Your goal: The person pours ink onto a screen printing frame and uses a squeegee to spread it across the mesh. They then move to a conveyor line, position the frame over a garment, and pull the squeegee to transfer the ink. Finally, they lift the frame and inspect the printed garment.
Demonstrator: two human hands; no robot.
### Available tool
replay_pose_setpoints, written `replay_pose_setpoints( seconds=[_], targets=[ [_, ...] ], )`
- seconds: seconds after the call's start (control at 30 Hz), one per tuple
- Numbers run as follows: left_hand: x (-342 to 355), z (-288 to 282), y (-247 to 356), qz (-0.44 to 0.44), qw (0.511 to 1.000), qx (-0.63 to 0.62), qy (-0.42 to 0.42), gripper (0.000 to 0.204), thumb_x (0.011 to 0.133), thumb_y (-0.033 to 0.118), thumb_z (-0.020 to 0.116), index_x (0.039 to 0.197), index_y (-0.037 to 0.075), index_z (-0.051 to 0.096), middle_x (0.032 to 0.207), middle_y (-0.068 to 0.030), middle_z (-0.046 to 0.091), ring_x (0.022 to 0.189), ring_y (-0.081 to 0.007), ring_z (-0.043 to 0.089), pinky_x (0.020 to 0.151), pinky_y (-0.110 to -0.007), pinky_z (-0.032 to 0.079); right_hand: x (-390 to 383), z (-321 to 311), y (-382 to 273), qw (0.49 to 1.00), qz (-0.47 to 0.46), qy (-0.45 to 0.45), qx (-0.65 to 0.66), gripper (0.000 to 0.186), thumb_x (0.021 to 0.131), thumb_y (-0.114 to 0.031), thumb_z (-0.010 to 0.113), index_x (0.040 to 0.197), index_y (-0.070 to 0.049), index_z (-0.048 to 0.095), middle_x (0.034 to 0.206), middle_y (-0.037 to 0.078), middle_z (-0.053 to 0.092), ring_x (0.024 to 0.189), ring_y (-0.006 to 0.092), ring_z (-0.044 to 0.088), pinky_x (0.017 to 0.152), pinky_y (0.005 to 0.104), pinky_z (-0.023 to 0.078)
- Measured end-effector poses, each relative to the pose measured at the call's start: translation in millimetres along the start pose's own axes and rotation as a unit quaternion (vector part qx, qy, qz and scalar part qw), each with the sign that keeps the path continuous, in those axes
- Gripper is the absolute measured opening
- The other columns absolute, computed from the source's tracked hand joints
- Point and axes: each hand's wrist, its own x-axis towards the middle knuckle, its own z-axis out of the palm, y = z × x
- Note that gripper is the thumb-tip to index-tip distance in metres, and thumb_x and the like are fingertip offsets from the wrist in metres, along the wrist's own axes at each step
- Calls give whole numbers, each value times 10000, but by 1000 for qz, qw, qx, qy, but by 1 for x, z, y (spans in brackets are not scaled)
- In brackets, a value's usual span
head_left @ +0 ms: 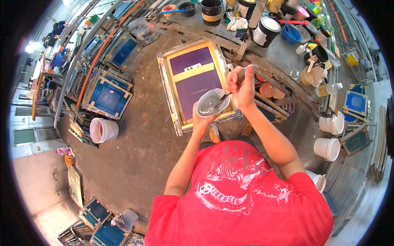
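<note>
The bowl (210, 104), grey and shallow, is held up in front of the person's chest, its mouth facing the camera; its contents cannot be made out. The left grip (201, 122) is closed on the bowl from beneath and at its near side. The right grip (246, 92) is at the bowl's right rim, thumb raised and fingers curled. A dark tool (224, 97) reaches into the bowl from that side; most of it is hidden, and whether the right grip is closed on it cannot be told.

Behind the bowl in this view is a screen (199, 88), purple within a pale frame, its border yellow and a yellow strip (193, 73) running across it. The bowl covers part of its lower right area. The person's shoes (214, 133) show near the screen's lower edge, on the dark floor (139, 164). The person wears a red shirt (242, 205) with pale smears on the front.

Left of the screen are blue screens (110, 96) in light frames and, just below them, a pale bucket (104, 130). Beyond the screen is a surface (223, 32) carrying a black pot (211, 11), a cloth (237, 22), a black tub (266, 31) with a white label and a blue basin (291, 35). White buckets (327, 149) stand along the right side.
</note>
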Motion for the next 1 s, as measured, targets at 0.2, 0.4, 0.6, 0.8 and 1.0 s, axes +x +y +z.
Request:
replay_pose_setpoints(
  seconds=[0.2,0.4,0.6,0.8,1.0],
  targets=[
    [-3,-10,12,-3,1000,-7,-1,783,646,102,943,1285,15,501,1221,-92,625,1144,-197,602,999,-343,481,24,17,-22,997,-61,6,36,683,948,-746,427,734,-97,424,574,13,387,495,113,349,520,281,343],
    [2,-4,13,-35,997,-71,-1,819,642,144,955,1286,15,466,1229,-97,603,1148,-194,590,1002,-346,475,9,-4,-19,999,-9,32,-23,683,942,-753,429,737,-101,431,581,10,396,489,110,352,506,286,341],
    [-6,3,16,-13,998,-50,-27,808,650,134,949,1286,21,464,1222,-94,602,1151,-185,587,1003,-339,476,11,14,-17,994,-52,85,52,671,956,-728,437,743,-92,437,579,20,392,485,141,357,508,313,357],
    [-3,-1,18,-15,998,-57,-8,808,646,122,946,1284,14,463,1217,-96,604,1148,-188,594,998,-334,479,11,-12,-34,997,-60,51,-20,651,969,-705,442,731,-99,430,589,10,395,501,120,359,506,303,348],
    [-7,10,9,-3,999,-25,-40,816,646,119,946,1290,14,456,1218,-93,605,1163,-182,586,1002,-337,478,-4,8,-17,999,-12,45,10,680,946,-744,436,731,-99,412,587,11,382,503,128,367,499,299,339]
  ],
)
